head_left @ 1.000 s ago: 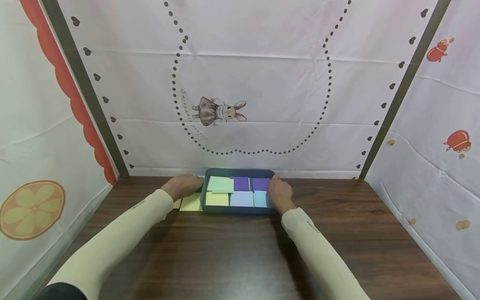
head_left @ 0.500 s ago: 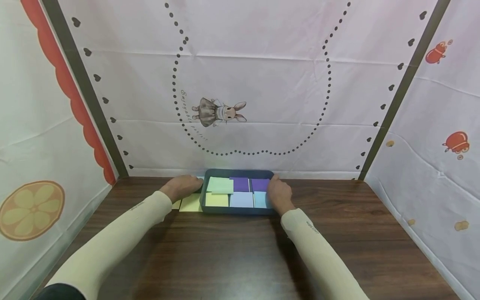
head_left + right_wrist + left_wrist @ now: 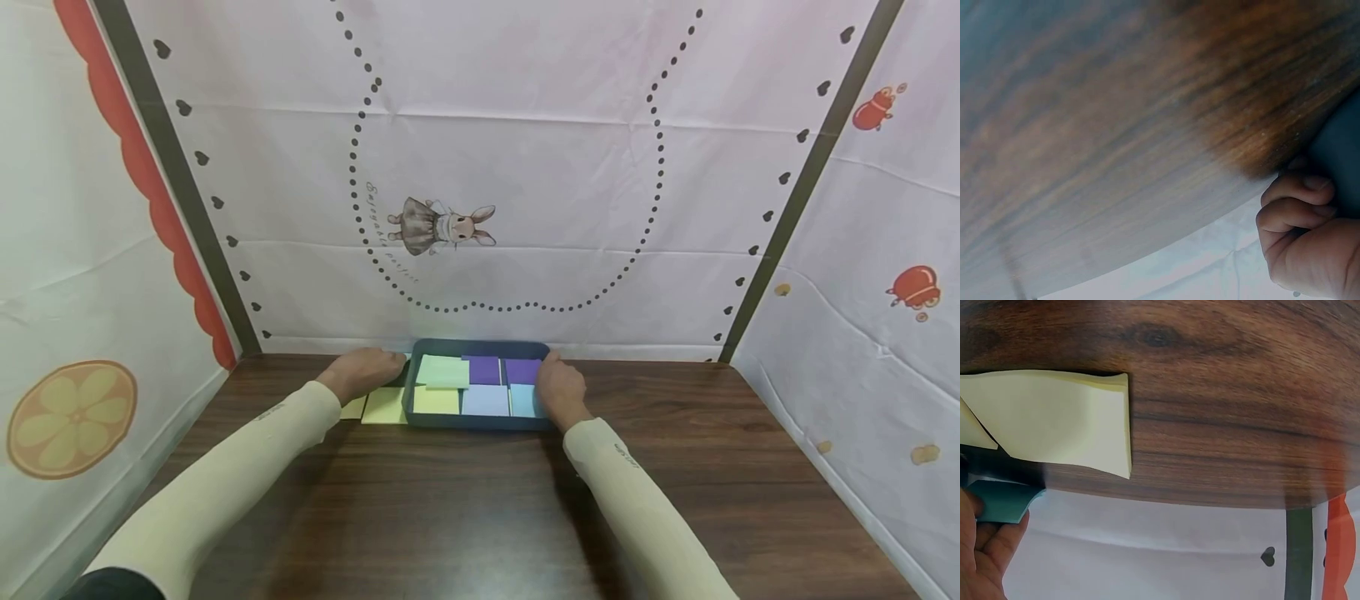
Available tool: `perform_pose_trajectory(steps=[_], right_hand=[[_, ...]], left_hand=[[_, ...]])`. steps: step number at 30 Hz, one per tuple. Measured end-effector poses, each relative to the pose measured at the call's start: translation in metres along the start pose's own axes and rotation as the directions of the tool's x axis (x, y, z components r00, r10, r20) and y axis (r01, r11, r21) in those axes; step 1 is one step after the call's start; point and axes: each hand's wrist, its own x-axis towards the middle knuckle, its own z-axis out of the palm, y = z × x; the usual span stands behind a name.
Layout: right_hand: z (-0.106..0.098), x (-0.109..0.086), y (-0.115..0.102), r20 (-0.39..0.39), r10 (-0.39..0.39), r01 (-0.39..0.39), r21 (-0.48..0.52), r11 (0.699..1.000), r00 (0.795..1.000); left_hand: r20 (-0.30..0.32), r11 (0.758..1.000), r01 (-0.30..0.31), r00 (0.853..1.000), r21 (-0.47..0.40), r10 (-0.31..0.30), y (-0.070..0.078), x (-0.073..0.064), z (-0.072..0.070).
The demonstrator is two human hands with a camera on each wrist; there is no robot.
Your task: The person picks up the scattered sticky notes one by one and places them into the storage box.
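A dark blue-grey tray stands at the back of the table, holding sticky note pads in light green, yellow, purple and pale blue. My right hand grips the tray's right end, its fingers curled against the wall in the right wrist view. Just outside the left end, my left hand pinches a teal sticky note pad between thumb and fingers. Below that hand, yellow sticky note pads lie on the table, partly beside the tray.
The brown wood-grain table runs up to a white printed cloth right behind the tray. More cloth hangs at the left side and right side.
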Motion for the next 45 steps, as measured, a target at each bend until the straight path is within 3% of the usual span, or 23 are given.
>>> perform_pose_trajectory(steps=[4,7,15,18,23,25,28,31,38,43,45], right_hand=[[0.012,0.008,0.005,0.038,-0.006,0.007,-0.024,1.000,0.999],[0.018,0.013,0.006,0.070,-0.004,0.006,-0.025,1.000,0.998],[0.015,0.012,0.003,0.075,0.006,-0.004,-0.031,1.000,0.997],[0.011,0.008,0.001,0.037,0.002,0.000,-0.048,0.999,0.999],[0.010,0.007,0.001,0.008,-0.005,0.005,-0.052,0.999,1.000],[0.010,0.007,0.001,0.007,-0.010,0.010,-0.053,0.999,1.000],[0.009,0.006,0.002,-0.004,-0.016,0.015,-0.048,0.999,1.000],[0.007,0.005,0.002,-0.014,-0.015,0.015,-0.035,0.999,1.000],[0.004,0.003,0.002,-0.019,-0.004,0.003,-0.025,1.000,1.000],[0.004,0.003,0.002,-0.020,-0.012,0.012,-0.023,1.000,1.000],[0.004,0.003,0.002,-0.016,-0.011,0.010,-0.018,1.000,1.000]], left_hand=[[0.007,1.000,0.011,1.000,-0.001,-0.011,0.000,-0.001,0.001],[-0.020,1.000,0.011,1.000,0.017,-0.010,0.000,-0.002,0.003],[-0.131,0.973,0.005,0.991,0.229,0.025,-0.001,-0.007,0.007],[-0.167,0.951,0.009,0.985,0.309,0.044,-0.002,-0.009,0.007],[-0.211,0.886,0.059,0.977,0.459,0.044,-0.005,-0.012,0.005],[-0.208,0.898,0.065,0.978,0.434,0.030,-0.006,-0.013,0.003],[-0.194,0.951,0.055,0.981,0.303,0.005,-0.008,-0.014,-0.001],[-0.182,0.980,0.048,0.983,0.193,-0.012,-0.009,-0.015,-0.005],[-0.220,0.993,0.065,0.975,0.101,-0.041,-0.012,-0.015,-0.010],[-0.217,0.981,0.074,0.976,0.180,-0.034,-0.012,-0.015,-0.013],[-0.208,0.982,0.081,0.977,0.171,-0.044,-0.013,-0.015,-0.014]])
